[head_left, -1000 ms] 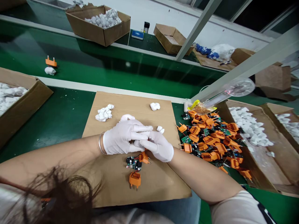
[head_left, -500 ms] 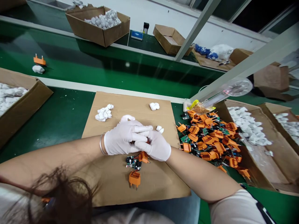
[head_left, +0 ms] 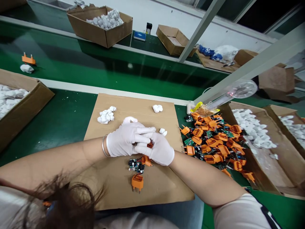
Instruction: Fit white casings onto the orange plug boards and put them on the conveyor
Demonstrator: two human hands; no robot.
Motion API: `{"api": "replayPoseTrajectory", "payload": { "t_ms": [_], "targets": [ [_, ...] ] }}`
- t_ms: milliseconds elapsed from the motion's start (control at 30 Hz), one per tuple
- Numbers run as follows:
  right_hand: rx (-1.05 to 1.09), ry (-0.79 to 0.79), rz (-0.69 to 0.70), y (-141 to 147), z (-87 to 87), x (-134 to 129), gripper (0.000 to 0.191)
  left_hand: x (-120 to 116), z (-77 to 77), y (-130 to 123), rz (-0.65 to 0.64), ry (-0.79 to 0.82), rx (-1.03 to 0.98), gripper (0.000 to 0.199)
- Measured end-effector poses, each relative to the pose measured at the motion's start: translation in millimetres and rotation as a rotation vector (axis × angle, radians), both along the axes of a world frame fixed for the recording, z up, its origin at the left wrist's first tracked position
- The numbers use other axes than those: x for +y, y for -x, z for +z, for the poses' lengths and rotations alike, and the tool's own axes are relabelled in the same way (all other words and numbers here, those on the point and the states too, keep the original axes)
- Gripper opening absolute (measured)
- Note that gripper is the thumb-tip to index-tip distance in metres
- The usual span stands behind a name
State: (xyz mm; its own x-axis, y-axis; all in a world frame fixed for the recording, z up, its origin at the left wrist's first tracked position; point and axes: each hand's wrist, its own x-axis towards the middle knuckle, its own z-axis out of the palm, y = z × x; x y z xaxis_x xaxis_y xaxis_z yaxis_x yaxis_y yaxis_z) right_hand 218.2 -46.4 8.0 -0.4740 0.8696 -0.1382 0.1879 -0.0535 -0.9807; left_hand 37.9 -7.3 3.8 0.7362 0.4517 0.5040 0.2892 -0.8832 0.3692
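Note:
My left hand (head_left: pixel 127 138) and my right hand (head_left: pixel 160 148), both in white gloves, are closed together over the cardboard sheet (head_left: pixel 166 184). Between their fingers a bit of an orange plug housing (head_left: pixel 150 145) shows; the rest of it is hidden. Just below the hands lie small circuit boards (head_left: pixel 135 166) beside an orange plug housing lying on its side, and nearer me is another orange plug (head_left: pixel 137 182) with its pins towards me. White putty-like lumps (head_left: pixel 106 115) sit on the sheet to the left, with single white lumps (head_left: pixel 157 108) beyond and beside my right hand.
To the right is a pile of orange plugs with circuit boards (head_left: pixel 214 140), next to a cardboard box (head_left: pixel 274 171) of white lumps. Another box (head_left: pixel 30 98) stands at the left. Across the back runs a green belt (head_left: pixel 95 66); a slanted metal post (head_left: pixel 238 71) rises at the right.
On the green belt, the orange plug and the white lump beside it have moved left. My hands stay nearly in place, fingers shifting slightly, and more orange shows between them.

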Motion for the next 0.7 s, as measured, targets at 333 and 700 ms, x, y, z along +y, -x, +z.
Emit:
{"api": "replayPoseTrajectory", "payload": {
  "t_ms": [333, 700],
  "targets": [
    [0.319, -0.001, -0.235, -15.2, -12.0, -1.2, 0.034, -0.7, -4.5, 16.8, 0.064, 0.014, -0.296, 0.026],
    [0.333, 0.143, -0.268, -2.8, -10.5, 0.4, 0.04, -8.8, -0.3, 12.4, 0.202, 0.078, -0.167, 0.06]
  ]
}}
